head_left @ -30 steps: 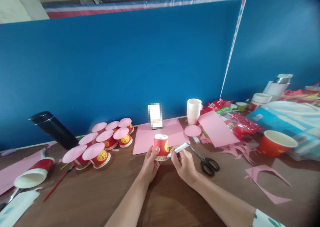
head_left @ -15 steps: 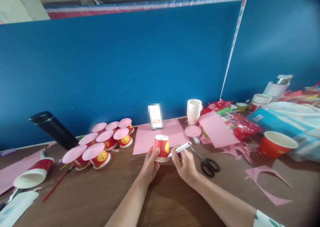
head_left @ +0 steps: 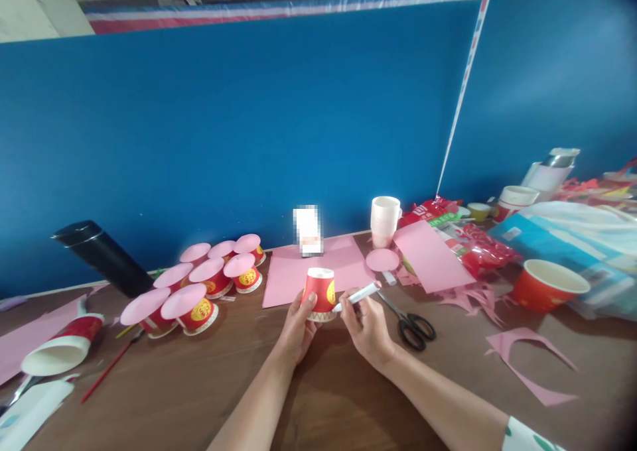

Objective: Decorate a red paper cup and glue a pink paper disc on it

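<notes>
My left hand (head_left: 297, 328) is wrapped round a red paper cup (head_left: 318, 292) with a yellow emblem, held upside down with its white base up. Dark zigzag lines run along the cup's pale lower band. Between the fingers of my right hand (head_left: 368, 325) is a white marker (head_left: 362, 293), its tip at or close to the right end of that band. Whether the tip touches cannot be made out. Behind the cup lies a pink paper sheet (head_left: 283, 278). Black-handled scissors (head_left: 415, 328) rest just right of my right hand.
Several red cups topped with pink discs (head_left: 184, 300) stand at left, near a black flask (head_left: 102, 255) and a red brush (head_left: 110, 371). A stack of white cups (head_left: 385, 219), a pink disc (head_left: 382, 260), pink scraps (head_left: 530, 368) and a large red cup (head_left: 545, 292) are at right.
The view has shifted slightly, so the things on the table appear a little further left. Both hands keep nearly the same hold on the cup and marker.
</notes>
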Motion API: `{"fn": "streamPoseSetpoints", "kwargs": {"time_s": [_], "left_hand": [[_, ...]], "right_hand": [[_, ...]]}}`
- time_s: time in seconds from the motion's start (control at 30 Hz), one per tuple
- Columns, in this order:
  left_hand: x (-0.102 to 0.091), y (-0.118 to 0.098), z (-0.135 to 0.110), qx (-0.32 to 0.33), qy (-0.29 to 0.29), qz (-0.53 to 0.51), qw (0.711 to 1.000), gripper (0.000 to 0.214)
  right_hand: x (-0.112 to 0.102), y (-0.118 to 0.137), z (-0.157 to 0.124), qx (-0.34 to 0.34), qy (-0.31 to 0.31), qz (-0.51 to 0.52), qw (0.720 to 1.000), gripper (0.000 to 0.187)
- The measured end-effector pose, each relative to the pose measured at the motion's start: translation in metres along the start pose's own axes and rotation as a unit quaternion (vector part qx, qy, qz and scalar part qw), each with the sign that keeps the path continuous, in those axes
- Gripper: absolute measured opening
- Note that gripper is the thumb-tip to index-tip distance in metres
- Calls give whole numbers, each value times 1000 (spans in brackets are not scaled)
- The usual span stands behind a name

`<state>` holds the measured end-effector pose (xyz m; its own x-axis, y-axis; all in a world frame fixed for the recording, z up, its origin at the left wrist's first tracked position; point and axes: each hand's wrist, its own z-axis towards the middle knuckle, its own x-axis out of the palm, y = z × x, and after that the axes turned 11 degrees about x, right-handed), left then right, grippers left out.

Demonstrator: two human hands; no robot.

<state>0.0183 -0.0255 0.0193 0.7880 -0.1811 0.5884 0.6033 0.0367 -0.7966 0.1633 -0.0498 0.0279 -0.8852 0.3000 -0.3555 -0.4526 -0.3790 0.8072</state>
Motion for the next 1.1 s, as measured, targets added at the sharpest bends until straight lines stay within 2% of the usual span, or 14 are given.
{"fn": "streamPoseSetpoints", "kwargs": {"time_s": [0.5, 0.73, 0.87, 1.0, 1.1], "left_hand": [[-1, 1, 1, 8, 7, -5, 1000, 27], [2, -3, 1, 0, 24, -3, 1000, 27], [2, -2, 0, 5, 13, -12, 1000, 29], [-1, 0, 1, 10, -10, -37, 999, 32], [-2, 1, 2, 6, -18, -44, 999, 28]], "right_hand": [[2, -1, -1, -11, -10, -15, 1000, 15], [2, -1, 1, -1, 23, -46, 999, 17], [2, 0, 0, 14, 23, -1, 1000, 16], [0, 3, -3, 22, -12, 77, 997, 17], [-1, 5, -4, 17, -18, 94, 995, 16]]}}
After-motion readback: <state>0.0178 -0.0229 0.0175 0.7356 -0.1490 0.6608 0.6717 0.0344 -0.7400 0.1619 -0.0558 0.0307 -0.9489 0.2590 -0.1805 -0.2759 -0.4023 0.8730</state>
